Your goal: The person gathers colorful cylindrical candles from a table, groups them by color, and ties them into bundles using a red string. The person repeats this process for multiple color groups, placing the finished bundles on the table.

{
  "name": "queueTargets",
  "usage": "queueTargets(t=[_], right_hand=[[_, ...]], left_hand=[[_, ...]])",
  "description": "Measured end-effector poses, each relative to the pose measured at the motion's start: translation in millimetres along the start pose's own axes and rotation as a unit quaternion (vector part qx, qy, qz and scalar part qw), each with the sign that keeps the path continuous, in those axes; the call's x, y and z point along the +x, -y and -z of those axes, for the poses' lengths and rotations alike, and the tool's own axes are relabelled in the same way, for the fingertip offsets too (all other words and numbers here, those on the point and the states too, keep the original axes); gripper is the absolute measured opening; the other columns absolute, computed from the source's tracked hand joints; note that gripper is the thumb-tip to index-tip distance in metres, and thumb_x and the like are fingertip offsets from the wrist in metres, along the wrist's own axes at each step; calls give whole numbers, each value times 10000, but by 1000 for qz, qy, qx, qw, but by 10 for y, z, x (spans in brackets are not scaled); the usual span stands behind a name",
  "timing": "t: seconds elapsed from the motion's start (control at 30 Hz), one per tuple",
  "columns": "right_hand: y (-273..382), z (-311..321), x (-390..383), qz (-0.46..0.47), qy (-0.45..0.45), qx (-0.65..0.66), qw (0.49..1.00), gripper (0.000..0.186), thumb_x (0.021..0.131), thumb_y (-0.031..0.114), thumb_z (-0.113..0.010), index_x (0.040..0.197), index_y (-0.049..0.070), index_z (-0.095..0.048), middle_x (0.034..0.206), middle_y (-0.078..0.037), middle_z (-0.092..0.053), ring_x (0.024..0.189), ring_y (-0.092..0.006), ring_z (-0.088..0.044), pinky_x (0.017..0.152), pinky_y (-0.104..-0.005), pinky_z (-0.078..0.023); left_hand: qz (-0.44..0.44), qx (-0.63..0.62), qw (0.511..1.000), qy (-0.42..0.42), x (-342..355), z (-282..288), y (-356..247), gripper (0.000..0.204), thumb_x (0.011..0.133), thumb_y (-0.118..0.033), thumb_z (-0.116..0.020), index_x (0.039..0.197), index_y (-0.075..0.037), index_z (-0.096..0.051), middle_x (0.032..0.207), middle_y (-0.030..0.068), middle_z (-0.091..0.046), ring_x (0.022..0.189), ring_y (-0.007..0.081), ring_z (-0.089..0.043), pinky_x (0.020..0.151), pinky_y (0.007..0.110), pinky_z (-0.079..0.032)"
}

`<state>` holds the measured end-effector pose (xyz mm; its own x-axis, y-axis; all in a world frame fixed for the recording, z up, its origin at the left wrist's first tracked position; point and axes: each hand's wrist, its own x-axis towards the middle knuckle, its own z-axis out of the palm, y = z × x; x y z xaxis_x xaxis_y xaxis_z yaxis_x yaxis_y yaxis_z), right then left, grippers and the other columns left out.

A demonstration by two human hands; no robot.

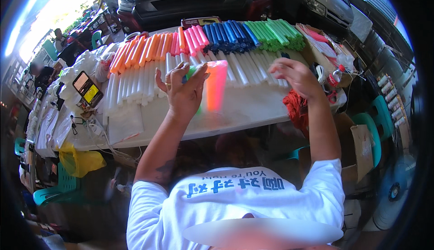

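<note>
My left hand [184, 86], raised over the middle of the table, grips a bundle of orange, pink and green candle-like sticks [215, 87] in what looks like a clear plastic sleeve. The bundle is blurred and partly hidden by my fingers. To the right, my right hand [299, 77] hovers apart from it, fingers bent and smeared by motion; whether it holds anything does not show. Behind both hands lie rows of similar sticks: white ones [129, 85] nearest, then orange [135, 53], pink [195, 40], blue [230, 35] and green [275, 34] farther back.
A phone [88, 88] stands among white plastic bags at the table's left. Red cloth or netting [296, 110] hangs at the right edge, near a bottle [335, 76] and a box [312, 46]. A yellow bag [83, 162] hangs front left. Vehicles stand behind the table [235, 121].
</note>
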<state>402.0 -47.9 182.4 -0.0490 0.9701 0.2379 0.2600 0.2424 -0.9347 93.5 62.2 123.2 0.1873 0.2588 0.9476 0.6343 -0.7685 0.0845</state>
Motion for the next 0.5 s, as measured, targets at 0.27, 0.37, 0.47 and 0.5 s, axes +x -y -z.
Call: queueTargets(t=[0.27, 0.37, 0.47, 0.5], right_hand=[[885, -956, 1095, -114, 132, -382, 907, 598, 805, 627, -613, 750, 42, -723, 847, -132, -669, 860, -233, -616, 768, -364, -454], [821, -905, 1174, -170, 154, -452, 862, 638, 774, 667, -622, 758, 36, -712, 838, -123, -662, 848, -230, -611, 789, -359, -454], [501, -791, 1130, -182, 133, -351, 909, 653, 777, 688, -603, 902, 52, -679, 908, -61, -651, 872, -170, -598, 815, -345, -450], [286, -823, 1019, -148, 112, -224, 957, 658, 796, 682, -587, 976, 54, -663, 974, -54, -646, 906, -169, -597, 836, -362, -451]], left_hand=[[6, 6, 1000, 4, 4, -11, 0, 322, 766, -210, -752, 1079, -280, -715, 963, 31, -525, 1011, 177, -539, 1077, 481, -149], [5, 16, 1000, 2, 7, -24, 10, 321, 765, -220, -754, 1077, -285, -715, 983, 30, -521, 1012, 178, -539, 1076, 482, -149], [7, 21, 1000, 5, 12, -30, 25, 321, 762, -230, -759, 1075, -287, -715, 999, 30, -519, 1013, 180, -540, 1076, 483, -155], [8, 19, 1000, 7, 12, -29, 28, 322, 761, -232, -760, 1075, -287, -716, 999, 31, -519, 1012, 180, -540, 1076, 483, -160]])
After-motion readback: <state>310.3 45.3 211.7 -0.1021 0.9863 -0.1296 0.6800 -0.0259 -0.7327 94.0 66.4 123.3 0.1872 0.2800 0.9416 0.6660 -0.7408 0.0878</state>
